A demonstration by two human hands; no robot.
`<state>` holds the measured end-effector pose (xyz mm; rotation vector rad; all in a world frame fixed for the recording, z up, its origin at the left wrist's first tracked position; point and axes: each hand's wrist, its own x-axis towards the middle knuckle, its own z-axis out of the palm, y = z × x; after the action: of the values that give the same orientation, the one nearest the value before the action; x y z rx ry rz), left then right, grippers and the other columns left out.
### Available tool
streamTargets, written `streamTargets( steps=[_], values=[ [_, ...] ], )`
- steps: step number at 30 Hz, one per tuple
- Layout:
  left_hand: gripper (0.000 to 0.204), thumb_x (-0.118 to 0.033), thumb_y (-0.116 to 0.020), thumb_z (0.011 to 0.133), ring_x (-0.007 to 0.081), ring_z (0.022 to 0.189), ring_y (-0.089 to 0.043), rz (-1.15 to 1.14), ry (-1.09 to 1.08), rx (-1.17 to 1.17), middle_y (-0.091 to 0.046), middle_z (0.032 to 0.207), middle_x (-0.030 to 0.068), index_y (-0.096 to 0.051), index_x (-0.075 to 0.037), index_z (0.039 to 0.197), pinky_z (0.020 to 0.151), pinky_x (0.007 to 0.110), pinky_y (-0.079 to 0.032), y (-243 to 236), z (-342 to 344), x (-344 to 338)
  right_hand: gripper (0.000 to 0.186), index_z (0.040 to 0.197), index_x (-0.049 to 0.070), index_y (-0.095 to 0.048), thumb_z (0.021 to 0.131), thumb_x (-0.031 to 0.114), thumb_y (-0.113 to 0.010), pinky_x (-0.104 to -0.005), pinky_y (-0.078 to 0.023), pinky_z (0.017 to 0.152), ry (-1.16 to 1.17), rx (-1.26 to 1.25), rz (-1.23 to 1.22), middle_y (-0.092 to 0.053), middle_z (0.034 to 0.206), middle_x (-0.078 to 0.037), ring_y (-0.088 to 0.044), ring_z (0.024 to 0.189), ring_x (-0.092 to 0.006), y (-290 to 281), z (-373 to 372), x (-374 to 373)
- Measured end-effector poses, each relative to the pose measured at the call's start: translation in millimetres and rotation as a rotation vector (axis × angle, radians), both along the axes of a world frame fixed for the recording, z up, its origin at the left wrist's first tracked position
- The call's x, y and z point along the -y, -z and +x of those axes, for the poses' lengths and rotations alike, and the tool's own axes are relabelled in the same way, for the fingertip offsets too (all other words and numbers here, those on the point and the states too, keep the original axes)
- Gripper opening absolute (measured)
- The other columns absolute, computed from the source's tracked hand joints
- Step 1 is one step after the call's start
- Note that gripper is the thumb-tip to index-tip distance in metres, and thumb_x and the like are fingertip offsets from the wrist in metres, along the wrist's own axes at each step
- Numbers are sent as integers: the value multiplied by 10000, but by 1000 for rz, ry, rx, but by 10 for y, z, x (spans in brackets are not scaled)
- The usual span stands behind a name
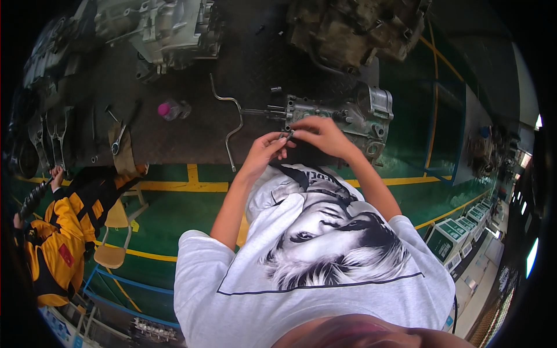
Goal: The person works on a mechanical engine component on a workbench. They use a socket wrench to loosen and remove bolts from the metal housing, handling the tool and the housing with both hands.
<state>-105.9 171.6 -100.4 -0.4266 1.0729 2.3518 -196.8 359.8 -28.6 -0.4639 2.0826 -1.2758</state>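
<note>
Here, both hands (pixel 266 151) (pixel 322 137) together on a small metal part (pixel 288 135), a pink-capped clear bottle (pixel 175 110), contents unclear, farther left.

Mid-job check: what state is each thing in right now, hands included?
Left hand: fingers bent, pinching a small metal part
Right hand: fingers bent, pinching the same part
Small metal part: between both hands' fingertips, mostly hidden
Gearbox: lying on the table, shafts sticking out leftward
Bent rod: lying on the table
Bottle: pink cap on
Wrench: lying on a brown sheet
</note>
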Motion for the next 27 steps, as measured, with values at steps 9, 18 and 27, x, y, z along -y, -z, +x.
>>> streamTargets(
  steps=[9, 18, 27],
  values=[
    [264, -184, -554, 948, 46, 633, -534, -165, 65, -66, -679, 877, 54, -615, -8, 1134, 549, 181, -417, 31, -79, -250, 189, 1010, -29, -658, 856, 79, -656, -242, -508, 668, 348, 159, 6, -673, 867, -54, -626, 725, -113, 48, 26, -436],
    [396, -74, -506, 934, 96, 584, -522, -462, 204, -74, -612, 871, 59, -419, -32, 1318, 551, 229, -455, 582, 191, -369, 204, 979, -12, -661, 785, 47, -681, -292, -520, 732, 347, -279, 195, -675, 910, -124, -657, 810, -191, 262, -471, -458],
    [303, -48, -631, 861, 133, 659, -626, -459, 255, -134, -653, 839, 124, -492, 30, 1118, 586, 271, -518, 358, 156, -306, 231, 971, -14, -667, 753, 58, -680, -356, -516, 773, 111, -301, 331, -684, 920, -173, -667, 861, -282, 788, -863, -253]
  ],
)
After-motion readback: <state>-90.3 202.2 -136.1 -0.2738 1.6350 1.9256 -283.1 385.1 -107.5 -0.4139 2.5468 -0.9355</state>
